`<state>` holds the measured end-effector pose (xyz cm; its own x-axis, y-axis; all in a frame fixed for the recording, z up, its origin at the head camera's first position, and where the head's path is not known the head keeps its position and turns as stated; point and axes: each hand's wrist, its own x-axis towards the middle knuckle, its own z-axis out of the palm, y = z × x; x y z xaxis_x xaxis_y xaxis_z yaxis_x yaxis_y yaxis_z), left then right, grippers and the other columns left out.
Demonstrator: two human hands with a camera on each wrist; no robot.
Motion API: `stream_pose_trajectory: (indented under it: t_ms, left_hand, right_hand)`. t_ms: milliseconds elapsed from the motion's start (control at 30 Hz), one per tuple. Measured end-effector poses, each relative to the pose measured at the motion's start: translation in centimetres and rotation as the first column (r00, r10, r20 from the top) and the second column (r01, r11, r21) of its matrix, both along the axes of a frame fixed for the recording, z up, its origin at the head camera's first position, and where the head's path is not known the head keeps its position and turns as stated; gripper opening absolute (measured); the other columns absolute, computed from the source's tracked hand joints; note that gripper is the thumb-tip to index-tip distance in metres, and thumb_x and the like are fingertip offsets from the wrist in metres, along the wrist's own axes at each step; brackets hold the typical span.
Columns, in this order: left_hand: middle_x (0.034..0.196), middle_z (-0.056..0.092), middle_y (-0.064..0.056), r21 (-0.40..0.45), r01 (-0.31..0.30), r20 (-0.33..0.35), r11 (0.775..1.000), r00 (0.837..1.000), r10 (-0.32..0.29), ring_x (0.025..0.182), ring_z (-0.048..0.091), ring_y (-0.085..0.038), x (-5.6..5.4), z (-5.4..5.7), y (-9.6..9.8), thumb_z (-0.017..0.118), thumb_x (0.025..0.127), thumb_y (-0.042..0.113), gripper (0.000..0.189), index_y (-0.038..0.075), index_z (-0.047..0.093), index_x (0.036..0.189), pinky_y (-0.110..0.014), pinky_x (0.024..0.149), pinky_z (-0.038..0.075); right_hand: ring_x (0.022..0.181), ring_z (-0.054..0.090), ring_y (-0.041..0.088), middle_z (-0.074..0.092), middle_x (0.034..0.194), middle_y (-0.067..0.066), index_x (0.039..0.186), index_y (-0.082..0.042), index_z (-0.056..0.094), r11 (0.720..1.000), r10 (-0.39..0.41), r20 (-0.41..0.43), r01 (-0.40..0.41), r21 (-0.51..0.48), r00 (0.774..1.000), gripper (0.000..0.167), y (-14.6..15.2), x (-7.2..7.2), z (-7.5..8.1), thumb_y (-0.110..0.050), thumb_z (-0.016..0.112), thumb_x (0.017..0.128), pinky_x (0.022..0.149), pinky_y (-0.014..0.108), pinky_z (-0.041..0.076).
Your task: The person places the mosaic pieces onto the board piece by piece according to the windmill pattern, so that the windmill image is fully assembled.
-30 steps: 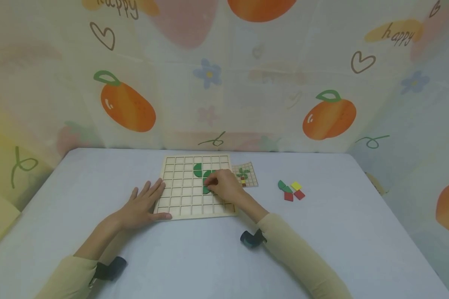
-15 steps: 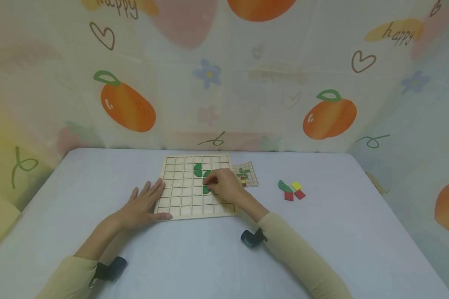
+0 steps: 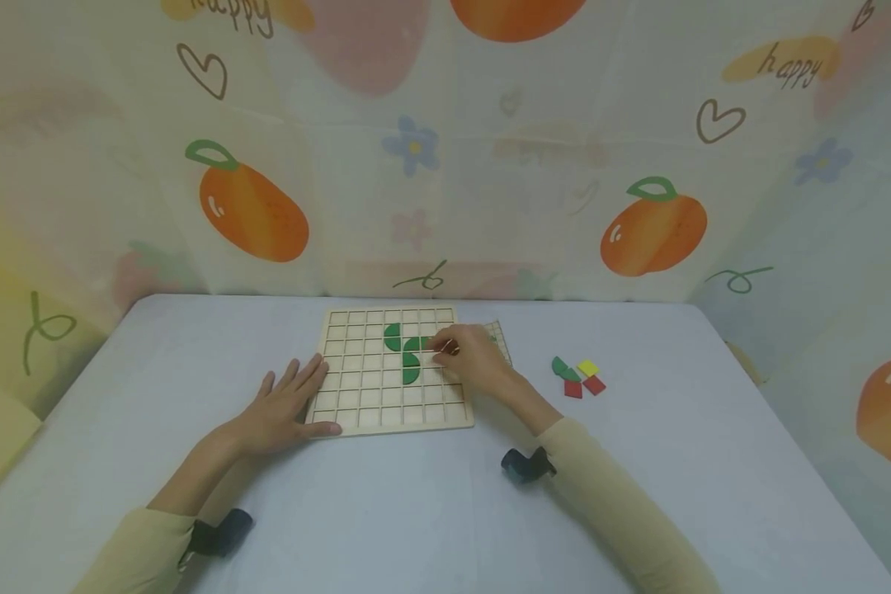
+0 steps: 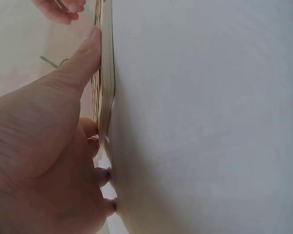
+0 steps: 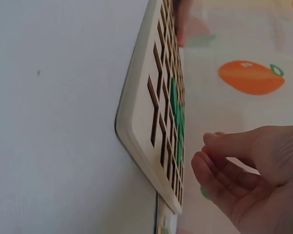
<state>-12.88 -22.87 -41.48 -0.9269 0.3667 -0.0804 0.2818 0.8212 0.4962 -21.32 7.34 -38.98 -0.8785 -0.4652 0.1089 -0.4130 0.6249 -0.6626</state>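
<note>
The left hand [image 3: 273, 417], its fingers lying straight and spread, is resting on one gridded board [image 3: 364, 397], where six green pieces [image 3: 411, 375] are showing. The right hand [image 3: 478, 360], its fingers loosely curving above the board, is blocking part of one card [image 3: 502, 341]; farther right, two loose green pieces [image 3: 569, 374], one yellow piece [image 3: 587, 370] and two red pieces [image 3: 573, 389] are lying on the table [image 3: 386, 511].

Pale backdrop [image 3: 341, 198] with orange fruits [image 3: 254, 213], brown hearts [image 3: 720, 122] and blue flowers [image 3: 413, 147] behind a white table [image 3: 386, 511]

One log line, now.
left hand: on grid board edge; right hand: above board, no held piece visible; green pieces: on board; loose pieces: right of board
</note>
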Motion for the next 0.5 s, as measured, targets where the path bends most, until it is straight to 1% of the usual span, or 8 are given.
stream_pose_trajectory:
  t_ms: [67, 167, 333, 500]
  left_hand:
    - [0.161, 0.012, -0.024, -0.002, 0.000, 0.000, 1.000, 1.000, 0.000, 0.145, 0.002, -0.051, 0.0, -0.1, 0.0, 0.069, 0.083, 0.056, 0.105, -0.004, 0.019, 0.154, -0.069, 0.110, -0.003]
    - [0.161, 0.012, -0.024, -0.005, 0.001, 0.000, 1.000, 1.000, -0.001, 0.145, 0.002, -0.051, -0.1, -0.1, 0.0, 0.069, 0.083, 0.057, 0.105, -0.004, 0.019, 0.154, -0.069, 0.110, -0.003]
    - [0.161, 0.011, -0.024, 0.008, 0.005, 0.003, 1.000, 1.000, -0.005, 0.145, 0.002, -0.051, -0.1, 0.1, 0.1, 0.069, 0.084, 0.057, 0.105, -0.004, 0.019, 0.154, -0.070, 0.110, -0.004]
    - [0.161, 0.011, -0.024, 0.000, 0.005, 0.000, 1.000, 1.000, -0.005, 0.145, 0.002, -0.051, -0.1, 0.0, 0.0, 0.068, 0.084, 0.057, 0.105, -0.004, 0.019, 0.154, -0.070, 0.110, -0.004]
  right_hand:
    - [0.090, 0.067, 0.019, 0.072, 0.104, 0.009, 0.107, -0.001, 0.072, 1.000, 0.004, -0.016, -0.004, 0.003, 1.000, 0.018, 0.6, -0.1, 0.1, -0.003, 0.069, 0.090, 0.079, 0.028, 0.055]
    - [0.090, 0.067, 0.020, 0.072, 0.106, 0.010, 0.109, -0.001, 0.072, 1.000, -0.005, -0.017, 0.005, 0.005, 1.000, 0.019, 1.6, -0.4, 0.3, -0.003, 0.068, 0.090, 0.078, 0.028, 0.055]
    - [0.093, 0.066, 0.021, 0.071, 0.108, 0.010, 0.113, -0.003, 0.071, 0.998, -0.065, 0.008, 0.065, -0.013, 0.998, 0.023, 3.4, -0.8, 0.6, -0.005, 0.069, 0.090, 0.078, 0.032, 0.055]
    - [0.094, 0.067, 0.024, 0.070, 0.110, 0.012, 0.113, -0.001, 0.071, 0.995, -0.104, -0.002, 0.104, -0.006, 0.995, 0.023, 5.2, -1.0, 1.1, -0.005, 0.068, 0.091, 0.081, 0.036, 0.056]
